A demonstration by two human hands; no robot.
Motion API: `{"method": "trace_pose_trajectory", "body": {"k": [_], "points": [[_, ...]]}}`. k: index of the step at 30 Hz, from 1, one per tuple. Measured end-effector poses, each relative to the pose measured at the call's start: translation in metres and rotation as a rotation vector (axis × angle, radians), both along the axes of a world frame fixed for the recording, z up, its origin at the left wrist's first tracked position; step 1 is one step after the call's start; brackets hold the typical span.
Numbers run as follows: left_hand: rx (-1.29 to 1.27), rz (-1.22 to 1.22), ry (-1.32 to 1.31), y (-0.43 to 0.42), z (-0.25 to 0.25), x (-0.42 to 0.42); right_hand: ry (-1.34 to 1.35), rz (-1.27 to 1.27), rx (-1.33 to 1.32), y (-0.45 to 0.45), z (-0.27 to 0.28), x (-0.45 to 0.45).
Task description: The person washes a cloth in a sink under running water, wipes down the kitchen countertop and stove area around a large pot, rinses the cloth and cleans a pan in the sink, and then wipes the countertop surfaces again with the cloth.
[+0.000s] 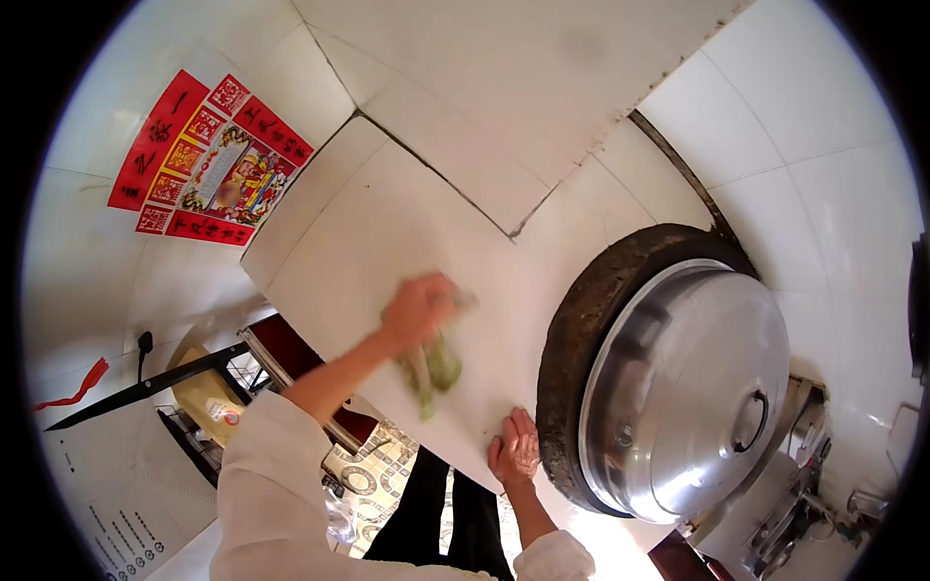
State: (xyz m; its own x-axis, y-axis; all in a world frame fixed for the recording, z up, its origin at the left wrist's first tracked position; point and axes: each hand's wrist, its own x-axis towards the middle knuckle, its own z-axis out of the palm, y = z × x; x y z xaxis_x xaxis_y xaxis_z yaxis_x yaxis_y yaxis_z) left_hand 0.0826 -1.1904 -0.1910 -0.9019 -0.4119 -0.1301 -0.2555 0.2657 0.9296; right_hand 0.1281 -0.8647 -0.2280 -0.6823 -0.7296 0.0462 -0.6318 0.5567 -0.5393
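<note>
My left hand (423, 308), smeared by motion, is closed on a green and pale cloth (443, 366). The cloth hangs out below the hand and trails over the white tiled counter (339, 237). On the counter's near edge rests my right hand (515, 449), palm down with its fingers stretched out and nothing in it. Close to its right is the dark, rough ring (562, 387) around a large domed metal lid (668, 387) with a black handle.
A raised tiled block (504, 126) adjoins the counter at the back. Red and yellow paper prints (208, 160) hang on the left wall. A rack with a brown bag (208, 392) stands at lower left. Metal utensils (780, 528) lie at lower right.
</note>
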Motion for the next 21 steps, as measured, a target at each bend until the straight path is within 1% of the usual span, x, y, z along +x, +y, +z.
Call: {"method": "trace_pose_trajectory", "body": {"k": [1,2,3,4,6,7,9,10,12,13,15,16,17,18,19,20,21], "points": [[0.163,0.167,0.007,-0.030,-0.001,-0.008,0.001,-0.001,0.009,0.001,0.001,0.000],[0.106,0.281,0.014,-0.062,0.001,-0.013,0.010,0.006,0.011,0.001,0.002,0.000],[0.161,0.324,0.014,-0.099,-0.004,-0.016,0.009,0.014,0.001,0.001,0.000,0.000],[0.216,0.413,-0.078,-0.133,-0.001,-0.017,0.014,0.013,0.009,0.000,0.000,0.000],[0.389,0.544,-0.151,-0.170,0.037,-0.025,0.023,0.016,0.022,0.000,0.000,0.000],[0.381,0.547,-0.147,-0.199,0.036,-0.028,0.024,0.019,0.013,-0.001,0.001,-0.001],[0.350,0.534,-0.350,-0.253,0.022,-0.035,0.029,0.014,0.000,-0.002,0.003,-0.001],[0.348,0.534,-0.343,-0.263,0.005,-0.042,0.022,0.019,0.014,-0.002,0.004,-0.002],[-0.606,0.388,-0.254,-0.273,-0.028,-0.051,0.030,0.018,0.012,-0.003,0.005,-0.002],[-0.603,0.392,-0.251,-0.259,-0.024,-0.054,0.027,0.012,0.011,-0.003,0.004,-0.001],[-0.520,0.445,-0.636,-0.226,-0.029,-0.064,0.041,0.014,0.002,-0.004,0.001,-0.001],[-0.588,0.510,-0.568,-0.225,-0.043,-0.071,0.037,0.011,0.006,-0.003,-0.001,0.000],[-0.573,0.508,-0.566,-0.227,-0.049,-0.080,0.030,0.009,0.016,-0.001,-0.002,0.001],[-0.635,0.526,-0.545,-0.226,-0.052,-0.090,0.025,0.012,0.001,0.000,-0.002,0.000],[-0.699,0.544,-0.528,-0.218,-0.044,-0.095,0.019,0.011,0.018,0.001,-0.001,0.001],[-0.733,0.557,-0.568,-0.209,-0.036,-0.104,0.028,0.011,0.011,-0.001,-0.001,0.001],[-0.728,0.557,-0.576,-0.202,-0.040,-0.104,0.037,0.013,0.001,-0.002,-0.001,0.001]]}}
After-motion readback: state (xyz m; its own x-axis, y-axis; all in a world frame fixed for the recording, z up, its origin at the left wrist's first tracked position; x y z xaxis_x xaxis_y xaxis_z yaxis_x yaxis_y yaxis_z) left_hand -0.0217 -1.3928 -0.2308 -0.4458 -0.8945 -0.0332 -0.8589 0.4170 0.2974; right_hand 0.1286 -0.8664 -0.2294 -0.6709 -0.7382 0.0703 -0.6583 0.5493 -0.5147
